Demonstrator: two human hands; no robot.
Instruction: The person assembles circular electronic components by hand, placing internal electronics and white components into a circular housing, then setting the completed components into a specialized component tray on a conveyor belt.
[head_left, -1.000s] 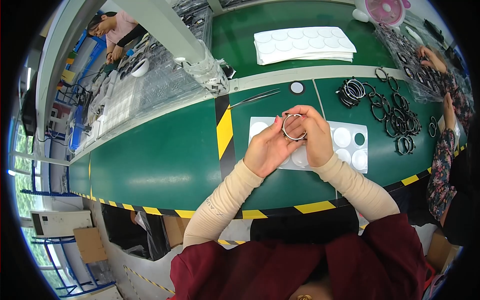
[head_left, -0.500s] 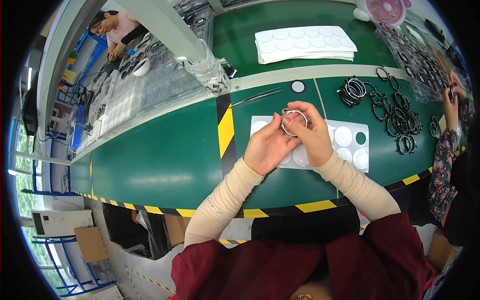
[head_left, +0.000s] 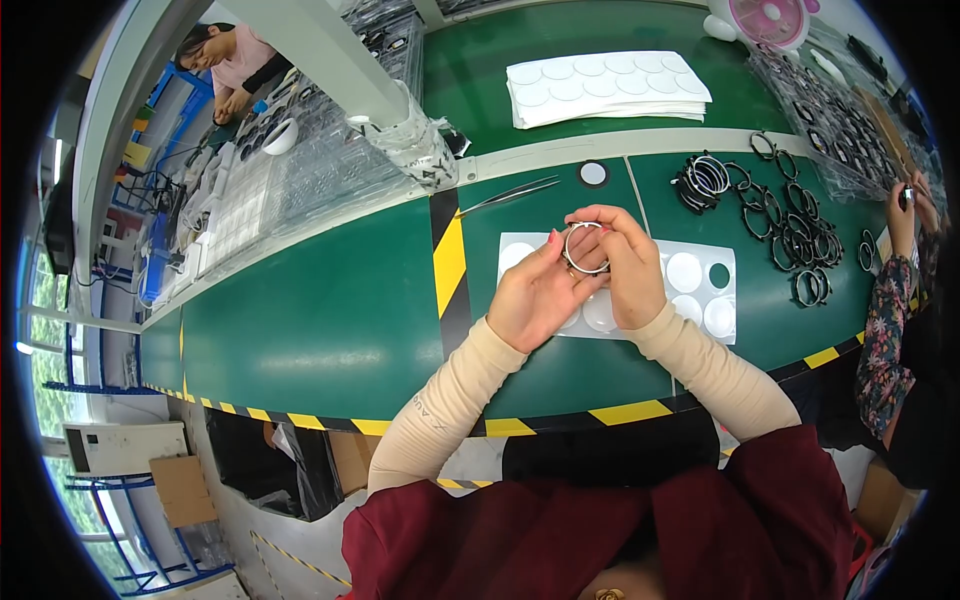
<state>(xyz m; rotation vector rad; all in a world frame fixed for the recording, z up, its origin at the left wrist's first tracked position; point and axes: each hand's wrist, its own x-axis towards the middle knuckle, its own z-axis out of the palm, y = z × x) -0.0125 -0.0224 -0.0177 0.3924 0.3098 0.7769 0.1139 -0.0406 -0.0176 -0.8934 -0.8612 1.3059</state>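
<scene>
Between my two hands is a thin silver-and-black ring (head_left: 570,250), held up over the green table. My left hand (head_left: 533,296) is turned palm up, its thumb and fingers closed round the ring's left edge. From the right, my right hand (head_left: 632,265) grips the other edge with curled fingers. Under my hands lies a white sheet of round stickers (head_left: 685,272), with one round gap at its right end. Beyond them are tweezers (head_left: 508,195) and a small black-rimmed white disc (head_left: 594,174).
Several black rings (head_left: 797,235) lie heaped at the right, beside a stack of silver rings (head_left: 704,180). A stack of white sticker sheets (head_left: 608,90) sits on the far table. At the right edge a co-worker's hands (head_left: 908,205) hold a small dark part. A white post (head_left: 345,60) rises at the back left.
My right fingers have shifted off the ring's middle toward its right edge, so its opening shows more. The co-worker's hands at the right have moved slightly.
</scene>
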